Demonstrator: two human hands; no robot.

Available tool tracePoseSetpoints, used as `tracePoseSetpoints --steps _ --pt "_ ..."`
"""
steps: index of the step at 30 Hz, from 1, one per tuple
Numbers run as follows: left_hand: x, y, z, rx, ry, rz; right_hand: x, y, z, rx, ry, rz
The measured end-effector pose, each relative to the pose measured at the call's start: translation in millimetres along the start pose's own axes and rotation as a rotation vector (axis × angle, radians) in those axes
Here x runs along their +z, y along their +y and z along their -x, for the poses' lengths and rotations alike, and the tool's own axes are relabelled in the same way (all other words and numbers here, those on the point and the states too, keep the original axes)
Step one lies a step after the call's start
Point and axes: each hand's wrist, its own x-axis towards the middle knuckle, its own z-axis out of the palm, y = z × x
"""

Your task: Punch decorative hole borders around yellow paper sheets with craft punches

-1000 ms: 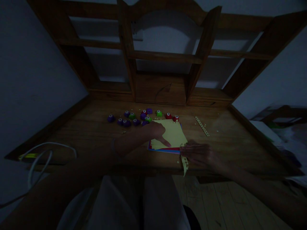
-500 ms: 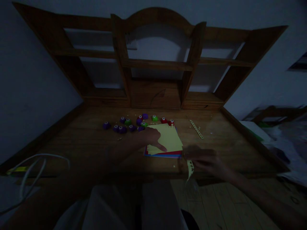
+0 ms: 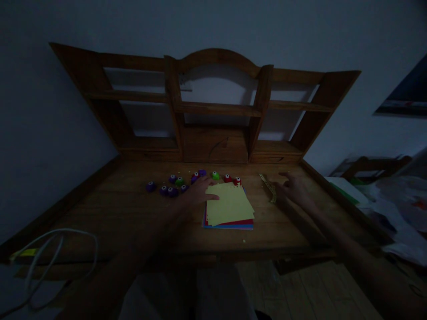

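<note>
My left hand (image 3: 200, 192) is at the upper left of a stack of coloured paper, fingers apart, beside the small purple, green and red pieces with white eyes, which look like craft punches. The yellow sheet (image 3: 230, 203) lies on top; red, blue and purple sheets show below it. My right hand (image 3: 294, 189) hovers just right of the punched yellow paper strips (image 3: 268, 188), index finger stretched out, holding nothing. Among the pieces are a purple one (image 3: 151, 186), a green one (image 3: 215, 175) and a red one (image 3: 227, 178).
The wooden desk (image 3: 133, 222) carries a shelf unit (image 3: 216, 108) along its back. Small yellow paper bits are scattered about. A white cable (image 3: 75, 230) loops at the left front. White plastic bags (image 3: 396, 200) lie off to the right.
My right hand has moved from the desk's front edge up to the right and let go of a punched strip beside the other. My left hand has slid off the yellow sheet toward the coloured pieces.
</note>
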Motion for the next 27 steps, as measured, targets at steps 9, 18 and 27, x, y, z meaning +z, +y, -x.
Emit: tracePoseSetpoints --steps 9,18,27 --pt "0.0 7 -22 -0.092 -0.139 -0.048 31 -76 4 -0.254 0.053 -0.026" --pt "-12.0 34 0 -0.014 0.143 -0.112 39 -119 33 -0.761 -0.017 -0.145" --pt "-14.4 82 101 0.519 0.353 -0.527 0 -121 102 -1.192 0.025 0.133"
